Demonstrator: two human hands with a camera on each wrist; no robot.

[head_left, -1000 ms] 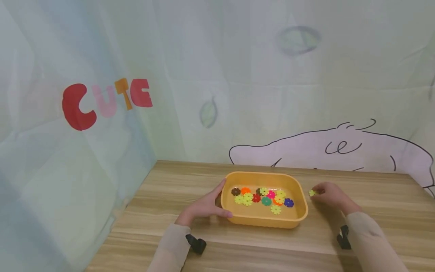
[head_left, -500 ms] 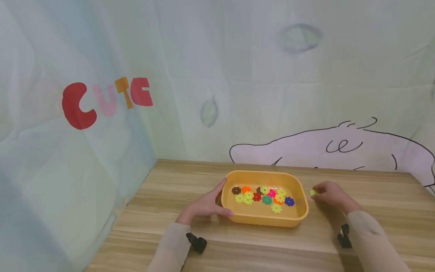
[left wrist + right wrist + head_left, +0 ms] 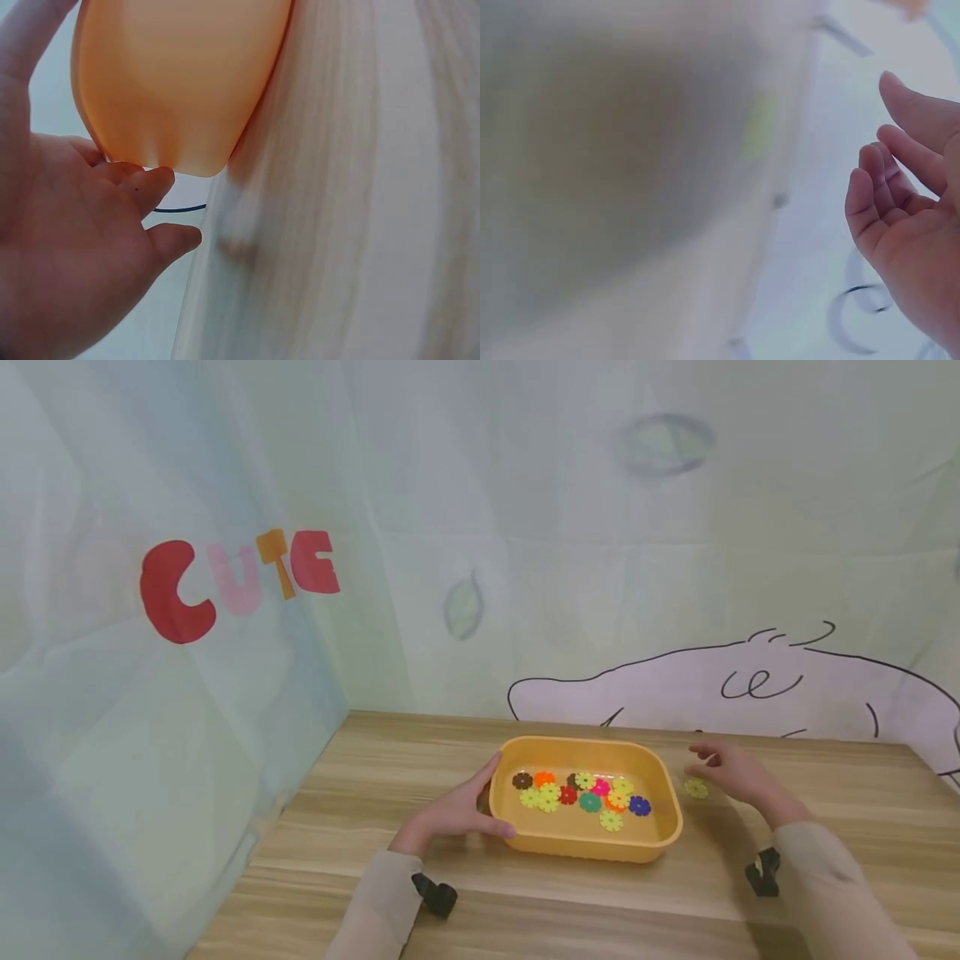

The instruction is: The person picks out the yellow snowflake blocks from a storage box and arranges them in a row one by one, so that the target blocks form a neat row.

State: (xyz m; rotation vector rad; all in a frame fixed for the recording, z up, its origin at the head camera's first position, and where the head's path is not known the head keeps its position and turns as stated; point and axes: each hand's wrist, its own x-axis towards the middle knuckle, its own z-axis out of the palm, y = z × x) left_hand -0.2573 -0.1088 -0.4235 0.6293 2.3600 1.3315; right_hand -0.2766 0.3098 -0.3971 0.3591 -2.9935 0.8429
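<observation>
In the head view my left hand [image 3: 453,810] grips the left end of a yellow-orange plastic tray [image 3: 585,848], its thumb at the front corner and its fingers along the left side. The left wrist view shows that hand's fingertips against the tray wall [image 3: 180,82]. Several notched, flower-like snowflake discs lie inside, among them a blue disc [image 3: 639,806], a green disc [image 3: 590,802] and a brown disc [image 3: 522,781]. Right of the tray, a yellow-green snowflake disc [image 3: 696,788] lies on the table. My right hand [image 3: 738,774] hovers just above it, fingers parted and holding nothing.
The wood-grain table [image 3: 450,918] ends at a printed cloth backdrop [image 3: 420,485] behind and to the left. Black wrist-worn devices [image 3: 435,896] sit on both forearms.
My right hand has let go of the yellow-green snowflake disc, which now lies flat on the table, and has lifted slightly with fingers spreading. The left hand and tray have stayed put.
</observation>
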